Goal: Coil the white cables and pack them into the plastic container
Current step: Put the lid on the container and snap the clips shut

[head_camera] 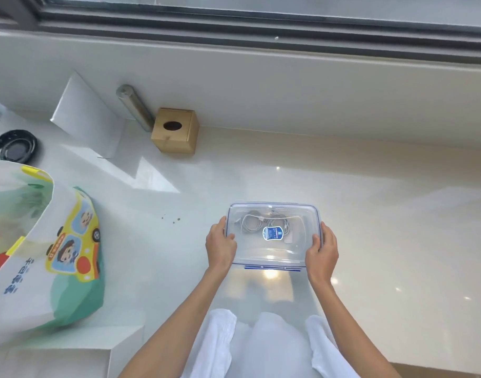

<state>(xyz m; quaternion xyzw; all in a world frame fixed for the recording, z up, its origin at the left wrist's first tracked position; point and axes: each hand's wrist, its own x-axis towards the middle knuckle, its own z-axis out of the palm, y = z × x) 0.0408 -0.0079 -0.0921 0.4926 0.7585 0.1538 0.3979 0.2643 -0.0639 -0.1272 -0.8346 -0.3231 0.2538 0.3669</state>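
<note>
— While both hands sit on the short ends of the clear plastic container point(273, 236), what is the grip for?

— Steadying it, I'd judge. The left hand point(220, 248) curls over the left rim with its thumb lying on the lid point(272, 214); the right hand point(322, 248) mirrors it on the right rim. Fingers are partly closed around the edges, not flat. That hold suits pressing the lid down or shifting the whole box.

— Where are the white cables point(263, 221)?

— Inside, seen through the lid, bunched in loose loops toward the far half of the box, behind a blue label point(272, 233). So the packing looks done, or close to it.

— Is it latched?

— A blue clasp point(272, 267) shows along the near edge; whether it is snapped I cannot tell.

— And the surroundings?

— The container rests on a glossy white countertop point(370, 214), lower centre of the frame. A printed shopping bag point(42, 255) stands at the left, a cardboard tissue box point(175, 130) sits above centre against the wall, well apart from the work.
</note>
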